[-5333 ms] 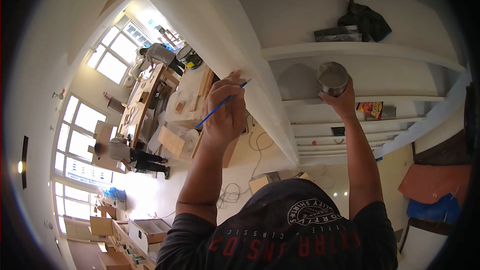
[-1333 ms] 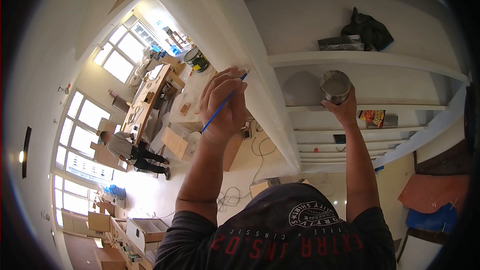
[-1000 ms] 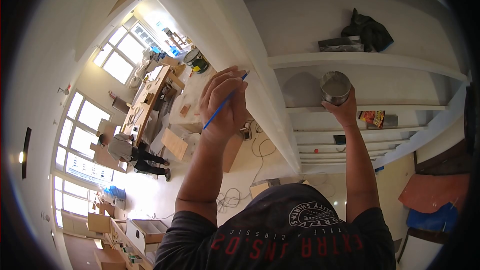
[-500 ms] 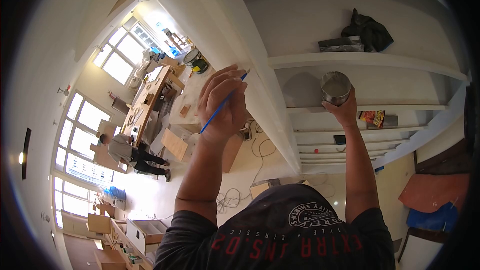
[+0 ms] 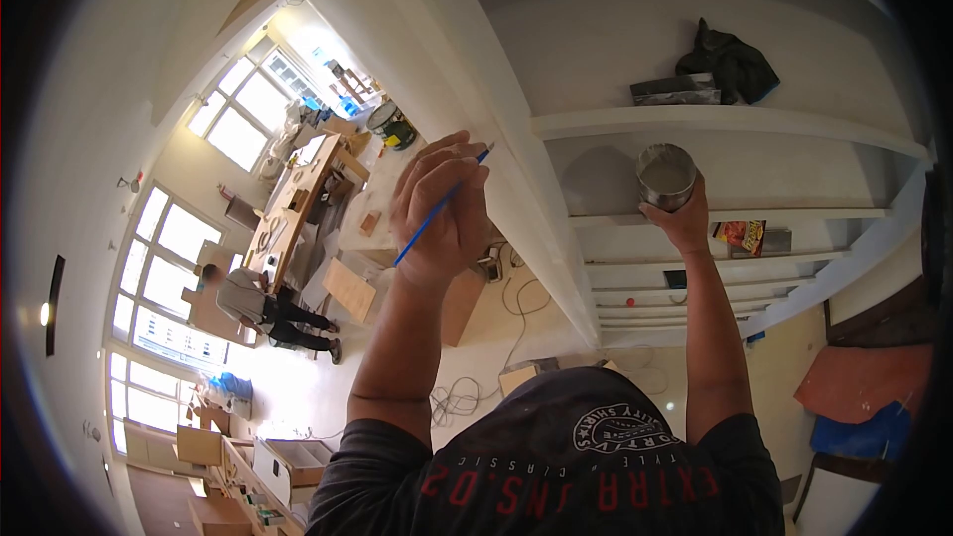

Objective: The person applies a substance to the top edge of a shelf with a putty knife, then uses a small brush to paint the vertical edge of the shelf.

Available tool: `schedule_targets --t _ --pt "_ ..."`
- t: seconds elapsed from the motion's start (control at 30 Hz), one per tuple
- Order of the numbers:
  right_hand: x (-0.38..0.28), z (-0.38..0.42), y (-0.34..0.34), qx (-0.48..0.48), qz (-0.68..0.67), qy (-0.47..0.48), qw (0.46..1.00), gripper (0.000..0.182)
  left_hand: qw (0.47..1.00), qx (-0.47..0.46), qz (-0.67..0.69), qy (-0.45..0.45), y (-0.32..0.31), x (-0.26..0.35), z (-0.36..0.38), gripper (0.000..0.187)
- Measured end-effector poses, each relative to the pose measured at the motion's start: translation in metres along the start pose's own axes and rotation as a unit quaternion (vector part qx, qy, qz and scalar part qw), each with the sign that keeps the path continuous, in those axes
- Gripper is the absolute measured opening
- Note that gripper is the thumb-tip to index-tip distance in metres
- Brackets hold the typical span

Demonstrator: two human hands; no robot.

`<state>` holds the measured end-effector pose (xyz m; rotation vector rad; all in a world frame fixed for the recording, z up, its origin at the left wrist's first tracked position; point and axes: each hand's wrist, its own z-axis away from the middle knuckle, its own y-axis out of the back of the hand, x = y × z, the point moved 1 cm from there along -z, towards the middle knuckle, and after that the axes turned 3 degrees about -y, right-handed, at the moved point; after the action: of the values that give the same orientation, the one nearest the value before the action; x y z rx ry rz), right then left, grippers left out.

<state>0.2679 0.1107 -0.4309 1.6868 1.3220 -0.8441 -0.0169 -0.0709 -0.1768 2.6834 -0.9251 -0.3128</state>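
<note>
My left hand (image 5: 444, 203) is closed around a thin paintbrush with a blue handle (image 5: 437, 210). Its small tip points up and right, close to the white upright panel (image 5: 516, 169) of the shelving; whether it touches cannot be told. My right hand (image 5: 683, 221) grips a round metal can (image 5: 666, 177) from its right side, thumb towards the front. Pale grey-white material shows inside the can, which is held in front of the shelves.
White shelves (image 5: 725, 121) hold a dark bag (image 5: 733, 65), a grey box (image 5: 675, 89) and a red-yellow packet (image 5: 739, 235). At left, a person (image 5: 243, 300) stands by a long workbench (image 5: 298, 203). Cables (image 5: 462, 395) and a wooden board (image 5: 349, 288) lie on the floor.
The brush handle's lower end has tilted slightly left, with its tip in nearly the same spot. My right hand and the can have hardly moved.
</note>
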Motion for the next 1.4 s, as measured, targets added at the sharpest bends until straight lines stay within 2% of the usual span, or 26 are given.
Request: schedule_targets --t 0.13,0.33,0.53,0.83,0.93,1.03,1.13,1.23,1.33,1.4 --pt "0.000 -0.001 0.000 -0.001 0.003 0.003 1.000 0.102 1.000 -0.026 -0.010 0.010 -0.001 0.002 0.000 0.022" --pt "-0.004 0.000 0.001 -0.005 -0.008 0.000 1.000 0.103 0.999 0.033 -0.012 0.018 -0.003 0.002 -0.004 0.019" --pt "-0.004 0.000 0.001 -0.002 0.003 0.001 1.000 0.105 0.998 -0.045 -0.036 0.011 0.001 0.007 -0.001 0.015" --pt "-0.004 0.000 0.002 -0.005 0.004 -0.008 1.000 0.106 0.999 -0.003 -0.037 -0.006 0.003 0.002 -0.008 0.017" --pt "-0.006 0.001 0.002 -0.003 0.007 -0.012 1.000 0.106 0.998 -0.040 -0.047 0.004 0.004 0.006 -0.010 0.017" --pt "-0.003 0.000 0.002 -0.007 -0.003 -0.002 1.000 0.106 0.998 -0.008 -0.059 -0.005 0.001 -0.002 -0.011 0.024" --pt "0.000 0.000 0.000 -0.002 -0.006 -0.004 1.000 0.105 0.998 0.030 -0.050 -0.010 0.001 -0.001 -0.017 0.021" --pt "0.000 0.000 0.001 -0.004 -0.010 -0.016 1.000 0.105 0.999 0.025 -0.013 -0.015 0.003 0.000 -0.016 0.020" --pt "0.000 0.000 0.001 0.000 0.002 -0.010 1.000 0.105 0.999 -0.012 -0.042 -0.012 0.003 0.005 -0.020 0.022" --pt "-0.002 0.000 0.001 -0.004 -0.012 -0.010 1.000 0.105 0.998 -0.005 -0.060 -0.018 0.002 0.000 -0.023 0.022"
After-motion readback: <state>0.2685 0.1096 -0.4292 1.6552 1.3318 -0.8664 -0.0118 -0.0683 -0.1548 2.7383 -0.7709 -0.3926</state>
